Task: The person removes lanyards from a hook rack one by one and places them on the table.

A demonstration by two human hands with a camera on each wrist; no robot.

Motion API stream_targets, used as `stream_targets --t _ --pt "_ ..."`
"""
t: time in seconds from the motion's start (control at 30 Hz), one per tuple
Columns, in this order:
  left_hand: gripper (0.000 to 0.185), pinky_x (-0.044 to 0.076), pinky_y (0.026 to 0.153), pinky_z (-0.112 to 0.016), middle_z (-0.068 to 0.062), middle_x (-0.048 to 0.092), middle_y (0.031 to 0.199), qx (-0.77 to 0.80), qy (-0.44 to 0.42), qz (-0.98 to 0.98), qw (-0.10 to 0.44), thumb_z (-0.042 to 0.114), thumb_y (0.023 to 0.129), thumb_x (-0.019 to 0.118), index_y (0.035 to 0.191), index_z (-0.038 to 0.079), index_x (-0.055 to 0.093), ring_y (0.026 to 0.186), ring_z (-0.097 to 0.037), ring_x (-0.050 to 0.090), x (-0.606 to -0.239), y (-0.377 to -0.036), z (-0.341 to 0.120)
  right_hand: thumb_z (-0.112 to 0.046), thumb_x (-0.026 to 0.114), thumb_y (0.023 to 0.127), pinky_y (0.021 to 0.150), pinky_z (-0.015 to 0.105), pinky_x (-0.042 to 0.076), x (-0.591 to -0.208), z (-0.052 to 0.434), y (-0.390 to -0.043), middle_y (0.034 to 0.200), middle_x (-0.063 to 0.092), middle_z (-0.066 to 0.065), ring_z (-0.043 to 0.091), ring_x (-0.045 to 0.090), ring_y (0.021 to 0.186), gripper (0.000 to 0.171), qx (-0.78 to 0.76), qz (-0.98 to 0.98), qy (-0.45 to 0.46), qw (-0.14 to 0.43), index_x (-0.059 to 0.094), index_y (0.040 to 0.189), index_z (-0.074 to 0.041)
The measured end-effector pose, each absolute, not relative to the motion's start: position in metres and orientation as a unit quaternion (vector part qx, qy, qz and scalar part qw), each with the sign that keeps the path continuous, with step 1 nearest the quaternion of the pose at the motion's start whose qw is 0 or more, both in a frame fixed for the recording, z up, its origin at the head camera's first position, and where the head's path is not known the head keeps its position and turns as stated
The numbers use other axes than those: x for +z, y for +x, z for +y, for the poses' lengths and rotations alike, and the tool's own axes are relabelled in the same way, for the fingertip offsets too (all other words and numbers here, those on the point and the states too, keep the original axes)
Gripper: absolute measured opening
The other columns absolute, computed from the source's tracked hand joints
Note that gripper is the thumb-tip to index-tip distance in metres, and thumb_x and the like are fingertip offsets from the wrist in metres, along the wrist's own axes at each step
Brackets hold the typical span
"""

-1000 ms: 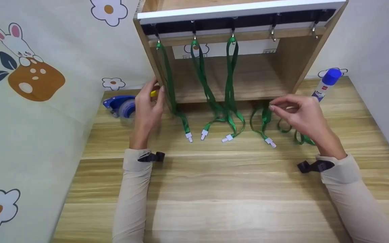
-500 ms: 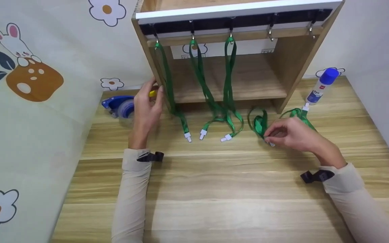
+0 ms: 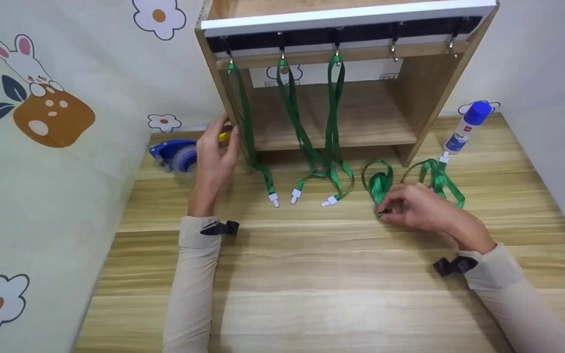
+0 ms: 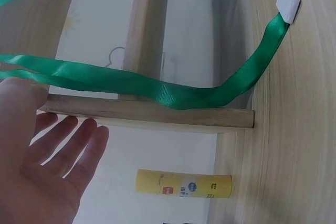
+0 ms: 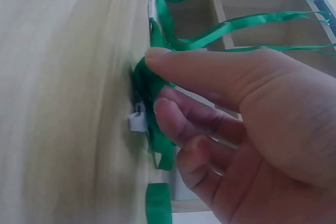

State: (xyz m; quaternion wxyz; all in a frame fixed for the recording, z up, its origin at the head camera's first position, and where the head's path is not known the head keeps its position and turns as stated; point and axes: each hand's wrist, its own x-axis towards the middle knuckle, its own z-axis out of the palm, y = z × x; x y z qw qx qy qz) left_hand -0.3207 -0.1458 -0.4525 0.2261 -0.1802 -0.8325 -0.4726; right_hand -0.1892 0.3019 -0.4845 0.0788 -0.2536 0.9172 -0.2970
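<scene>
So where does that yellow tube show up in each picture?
Head: the yellow tube is mostly hidden, peeking out by the left hand.
Left wrist: the yellow tube appears sideways, lower middle.
Right wrist: not visible.
Shared landmark: the wooden shelf unit, in all three.

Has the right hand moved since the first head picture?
Yes. In the head view, the right hand has moved away from the wooden shelf unit, toward the picture's lower edge.

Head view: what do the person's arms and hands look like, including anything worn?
The left sleeve and right sleeve are long, plain beige and wrinkled, ending in cuffs. Each cuff carries a small black gadget. The left hand and right hand wear no gloves.
</scene>
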Motion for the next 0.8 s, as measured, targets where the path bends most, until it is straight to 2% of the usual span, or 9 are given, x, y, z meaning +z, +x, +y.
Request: stream_targets --t 0.2,0.33,0.5,0.7,0.8 --pt "0.041 0.065 0.101 -0.045 -0.015 0.07 0.139 -0.472 -0.177 -0.835 0.221 0.027 0.112 0.06 0.147 0.005 0.062 0.127 -0.024 0.071 -0.453 -0.321 -0.145 -0.024 0.092 0.088 0.068 0.022 0.052 -0.478 0.305 -0.19 0.089 0.068 0.0 0.017 0.062 0.081 0.013 -0.285 0.921 -0.247 0.097 0.084 0.097 -0.021" --pt "0.04 0.065 0.101 -0.041 -0.014 0.07 0.14 -0.471 -0.177 -0.836 0.219 0.027 0.113 0.06 0.147 0.006 0.063 0.127 -0.023 0.071 -0.452 -0.322 -0.145 -0.027 0.088 0.093 0.062 0.022 0.051 -0.471 0.306 -0.194 0.084 0.069 -0.007 0.012 0.06 0.075 0.009 -0.286 0.923 -0.241 0.088 0.084 0.1 -0.023" --pt "0.041 0.064 0.102 -0.037 -0.012 0.07 0.141 -0.471 -0.176 -0.837 0.218 0.028 0.113 0.059 0.148 0.008 0.062 0.127 -0.022 0.071 -0.452 -0.321 -0.145 -0.02 0.08 0.1 0.059 0.022 0.054 -0.459 0.309 -0.2 0.081 0.073 -0.008 0.008 0.061 0.069 0.005 -0.304 0.923 -0.234 0.033 0.084 0.102 -0.017" --pt "0.042 0.066 0.097 -0.039 -0.013 0.071 0.14 -0.47 -0.184 -0.833 0.228 0.026 0.112 0.06 0.149 0.006 0.063 0.125 -0.023 0.072 -0.453 -0.321 -0.146 -0.016 0.077 0.102 0.063 0.02 0.055 -0.442 0.303 -0.206 0.085 0.079 0.001 0.008 0.064 0.072 0.008 -0.325 0.919 -0.219 -0.049 0.084 0.104 -0.011" --pt "0.042 0.067 0.095 -0.041 -0.013 0.071 0.14 -0.471 -0.184 -0.831 0.23 0.026 0.112 0.061 0.149 0.006 0.063 0.125 -0.024 0.072 -0.453 -0.321 -0.146 -0.016 0.079 0.101 0.063 0.016 0.054 -0.436 0.295 -0.21 0.086 0.079 0.0 0.009 0.065 0.071 0.008 -0.333 0.916 -0.207 -0.086 0.083 0.104 -0.01"
